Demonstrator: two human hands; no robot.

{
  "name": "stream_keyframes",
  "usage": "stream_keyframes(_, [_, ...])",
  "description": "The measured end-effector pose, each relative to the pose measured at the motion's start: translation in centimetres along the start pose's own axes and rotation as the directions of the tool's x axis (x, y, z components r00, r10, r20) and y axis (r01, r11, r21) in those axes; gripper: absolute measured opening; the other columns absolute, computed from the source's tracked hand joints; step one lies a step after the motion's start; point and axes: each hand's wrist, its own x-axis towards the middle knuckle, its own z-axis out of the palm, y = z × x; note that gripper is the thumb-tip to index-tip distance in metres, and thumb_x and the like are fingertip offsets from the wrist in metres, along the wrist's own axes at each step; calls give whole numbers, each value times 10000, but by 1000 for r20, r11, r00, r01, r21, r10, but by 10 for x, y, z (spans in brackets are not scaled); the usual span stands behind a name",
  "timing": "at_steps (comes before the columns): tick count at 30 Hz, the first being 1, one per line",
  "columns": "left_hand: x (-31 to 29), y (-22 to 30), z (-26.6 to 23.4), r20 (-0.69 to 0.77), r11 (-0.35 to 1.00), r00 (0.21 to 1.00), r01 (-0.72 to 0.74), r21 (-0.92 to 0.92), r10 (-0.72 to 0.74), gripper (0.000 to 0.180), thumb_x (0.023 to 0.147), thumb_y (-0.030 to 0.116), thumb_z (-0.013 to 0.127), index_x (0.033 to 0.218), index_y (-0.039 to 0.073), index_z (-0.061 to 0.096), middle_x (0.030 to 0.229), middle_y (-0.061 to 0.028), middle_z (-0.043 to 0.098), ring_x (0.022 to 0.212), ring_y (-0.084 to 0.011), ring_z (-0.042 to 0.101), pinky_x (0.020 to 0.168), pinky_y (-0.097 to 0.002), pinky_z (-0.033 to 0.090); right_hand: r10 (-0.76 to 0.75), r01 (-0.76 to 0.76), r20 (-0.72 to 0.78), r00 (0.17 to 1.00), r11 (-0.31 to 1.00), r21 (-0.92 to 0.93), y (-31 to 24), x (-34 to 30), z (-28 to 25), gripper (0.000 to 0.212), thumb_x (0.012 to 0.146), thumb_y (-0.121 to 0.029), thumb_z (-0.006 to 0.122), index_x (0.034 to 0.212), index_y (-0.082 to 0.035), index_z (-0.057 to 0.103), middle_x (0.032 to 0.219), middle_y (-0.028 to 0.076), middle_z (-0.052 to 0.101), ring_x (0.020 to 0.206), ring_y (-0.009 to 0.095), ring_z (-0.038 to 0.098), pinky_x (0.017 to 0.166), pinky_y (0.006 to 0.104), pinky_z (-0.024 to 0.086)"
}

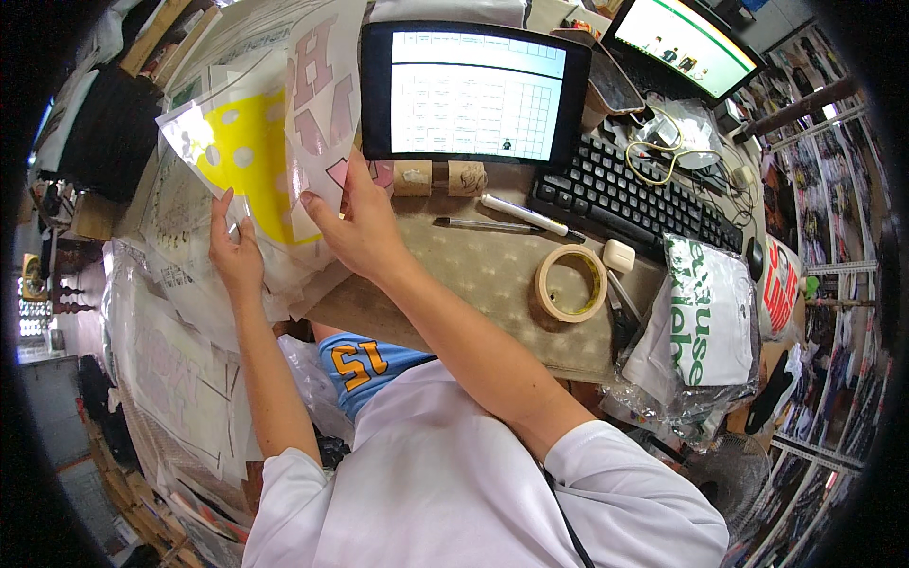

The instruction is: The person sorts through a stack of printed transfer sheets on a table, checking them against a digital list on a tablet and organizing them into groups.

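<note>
My right hand [365, 225] pinches the edge of a see-through film sheet [308, 175] printed with large pink letters, thumb in front and fingers partly behind it. My left hand [237, 254] grips the lower edge of another film sheet [251, 156], which bears a big yellow shape with pale round spots. The lettered sheet overlaps the right part of the yellow one. More clear sheets lie beneath both at the left of the table; how many my fingers hold is hidden.
A tablet [473, 90] displaying a table stands behind two cardboard rolls [440, 178]. Rightward lie a marker [525, 215], a pen [483, 225], a tape roll [571, 284], a white earbud case [618, 256], a black keyboard [625, 194] and bagged white fabric [705, 317]. A monitor [686, 43] stands behind.
</note>
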Motion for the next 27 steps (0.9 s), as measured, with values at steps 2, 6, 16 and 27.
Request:
stream_keyframes(2, [-1, 0, 1, -11, 1000, 1000, -14, 2, 14, 490, 848, -75, 555, 1315, 72, 552, 1409, -166, 493, 1355, -302, 412, 1101, -372, 322, 20, -20, 0, 1000, 1000, -14, -1, 0, -1, 608, 835, -80, 636, 1369, 3, 359, 1095, 225, 650, 965, 355, 667, 816, 397, 521])
stream_keyframes(6, [-2, 5, 2, -11, 999, 999, -43, 20, 43, 506, 832, -84, 559, 1315, 68, 551, 1410, -139, 501, 1359, -272, 405, 1122, -366, 289, 75, -75, 0, 997, 996, -53, 2, -2, -3, 589, 822, -134, 691, 1323, -17, 405, 1081, 200, 653, 937, 311, 677, 789, 378, 537])
stream_keyframes(16, [-8, 67, -4, 270, 927, 887, -362, -97, 375, 563, 740, -92, 484, 1281, 46, 560, 1370, -139, 534, 1342, -350, 420, 1112, -432, 343, -12, 58, 234, 972, 980, -193, 6, -13, 7, 719, 716, -362, 828, 1258, -1, 523, 1129, 186, 635, 1087, 304, 606, 935, 393, 462])
stream_keyframes(27, [-17, 50, -22, 80, 970, 974, -201, -138, 213, 661, 732, -189, 413, 1331, 63, 531, 1437, -155, 464, 1336, -314, 447, 1092, -385, 371, 175, -193, -82, 981, 918, -347, 33, -14, 0, 306, 968, -179, 554, 1141, 68, 608, 1137, 185, 637, 1032, 259, 597, 917, 353, 445])
